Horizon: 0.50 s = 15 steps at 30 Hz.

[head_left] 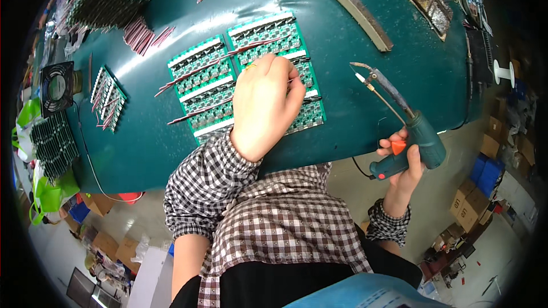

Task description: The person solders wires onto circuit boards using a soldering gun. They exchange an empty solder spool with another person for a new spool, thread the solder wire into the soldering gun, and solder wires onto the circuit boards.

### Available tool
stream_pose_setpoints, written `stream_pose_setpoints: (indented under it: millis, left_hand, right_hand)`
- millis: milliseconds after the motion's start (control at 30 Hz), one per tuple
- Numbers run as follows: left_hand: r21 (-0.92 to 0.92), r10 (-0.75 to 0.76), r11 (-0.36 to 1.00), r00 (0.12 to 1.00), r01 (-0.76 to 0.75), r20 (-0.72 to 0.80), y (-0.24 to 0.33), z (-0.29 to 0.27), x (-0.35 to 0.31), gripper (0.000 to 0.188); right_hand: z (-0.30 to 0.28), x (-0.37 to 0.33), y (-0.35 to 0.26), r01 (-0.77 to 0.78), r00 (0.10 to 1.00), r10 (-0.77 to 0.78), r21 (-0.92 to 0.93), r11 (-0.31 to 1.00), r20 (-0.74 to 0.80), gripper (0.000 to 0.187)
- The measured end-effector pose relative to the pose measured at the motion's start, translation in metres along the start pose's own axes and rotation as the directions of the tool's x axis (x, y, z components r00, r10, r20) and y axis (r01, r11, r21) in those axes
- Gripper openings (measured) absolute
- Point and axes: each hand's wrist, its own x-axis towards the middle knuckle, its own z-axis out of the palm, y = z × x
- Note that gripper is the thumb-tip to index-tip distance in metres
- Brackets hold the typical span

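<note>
Clock centred on left hand (265, 102): fingers closed in pinch over right circuit-board panel (302, 63), cannot tell on what; right hand (406, 177) gripping green soldering gun (425, 142), past three; tip (358, 76) swung toward nine could burn fingers; wires (185, 79) across left panel (200, 85), ten, could snag on sleeve (208, 179); green tabletop (345, 111) open at three; table edge (302, 162) near, five.

circuit boards (208, 90) partly hidden, blue mask (371, 294) cut off
</note>
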Motion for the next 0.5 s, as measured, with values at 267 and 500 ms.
stream_pose_setpoints:
  millis: [267, 500]
  left_hand:
    - [-0.019, -0.039, 0.999, 0.999, 0.039, 0.013, 0.003, -0.001, -0.009, 0.01]
    - [-0.027, -0.047, 0.999, 0.999, 0.047, -0.011, 0.001, 0.001, -0.003, 0.01]
  right_hand:
    - [0.0, -0.008, 0.005, -0.026, 0.996, 0.025, 0.008, 1.0, 0.081, 0.042]
    - [0.003, 0.011, -0.005, -0.082, 0.996, 0.076, 0.232, 0.969, 0.037, 0.038]
